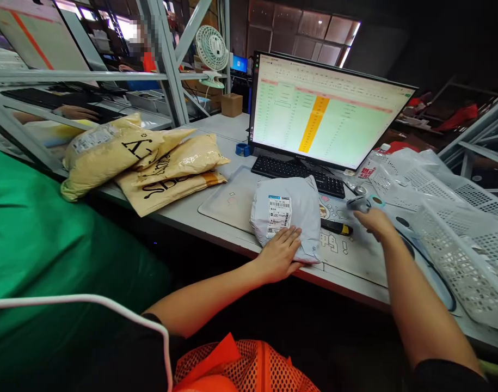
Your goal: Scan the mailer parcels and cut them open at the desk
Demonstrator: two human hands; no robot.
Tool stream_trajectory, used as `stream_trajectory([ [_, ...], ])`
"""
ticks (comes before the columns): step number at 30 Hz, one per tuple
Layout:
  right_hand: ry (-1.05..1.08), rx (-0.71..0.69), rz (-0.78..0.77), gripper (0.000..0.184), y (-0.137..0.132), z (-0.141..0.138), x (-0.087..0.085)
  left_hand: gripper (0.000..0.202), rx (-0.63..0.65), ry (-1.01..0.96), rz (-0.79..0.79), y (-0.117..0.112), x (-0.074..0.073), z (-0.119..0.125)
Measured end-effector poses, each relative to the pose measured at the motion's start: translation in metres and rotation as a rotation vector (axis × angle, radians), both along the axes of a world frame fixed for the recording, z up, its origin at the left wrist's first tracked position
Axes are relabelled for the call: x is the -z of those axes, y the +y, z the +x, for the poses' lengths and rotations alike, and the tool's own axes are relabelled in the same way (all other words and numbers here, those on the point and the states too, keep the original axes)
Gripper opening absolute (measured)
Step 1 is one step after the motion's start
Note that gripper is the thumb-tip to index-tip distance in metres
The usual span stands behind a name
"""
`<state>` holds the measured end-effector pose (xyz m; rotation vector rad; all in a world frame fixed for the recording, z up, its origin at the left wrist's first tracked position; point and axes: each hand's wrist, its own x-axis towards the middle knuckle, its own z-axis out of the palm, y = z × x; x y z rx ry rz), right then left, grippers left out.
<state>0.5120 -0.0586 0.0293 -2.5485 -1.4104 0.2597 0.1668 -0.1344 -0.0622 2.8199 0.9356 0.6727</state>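
Beside keyboard [298,174]: left hand [279,253] flat, fingers spread on grey parcel [287,215]; right hand [375,222] fingers gripping scanner [360,203].

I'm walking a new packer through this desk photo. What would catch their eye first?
The lit monitor at the back of the desk, showing a green spreadsheet with an orange column. In front of it, the left hand rests on a grey parcel with a barcode label, while the right hand grips a handheld scanner. Yellow mailer bags pile up left.
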Motion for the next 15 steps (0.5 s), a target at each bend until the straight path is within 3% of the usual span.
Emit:
stream_trajectory([
  [3, 0.217, -0.133, 0.027, 0.036, -0.033, -0.01, -0.047, 0.058, 0.001, -0.037, 0.004, -0.002, 0.01, -0.001],
  [6, 0.44, -0.416, -0.003, 0.049, -0.076, -0.035, -0.09, 0.059, 0.007, -0.043, 0.0, -0.002, 0.011, -0.004],
  [8, 0.494, -0.558, -0.06, 0.055, -0.098, -0.058, -0.11, 0.06, 0.01, -0.053, -0.001, -0.001, 0.011, -0.005],
  [11, 0.416, -0.705, -0.079, 0.056, -0.113, -0.088, -0.125, 0.061, 0.009, -0.074, -0.011, -0.001, 0.012, -0.005],
  [15, 0.39, -0.782, -0.089, 0.054, -0.106, -0.104, -0.12, 0.06, 0.012, -0.083, -0.047, -0.003, 0.011, -0.005],
])
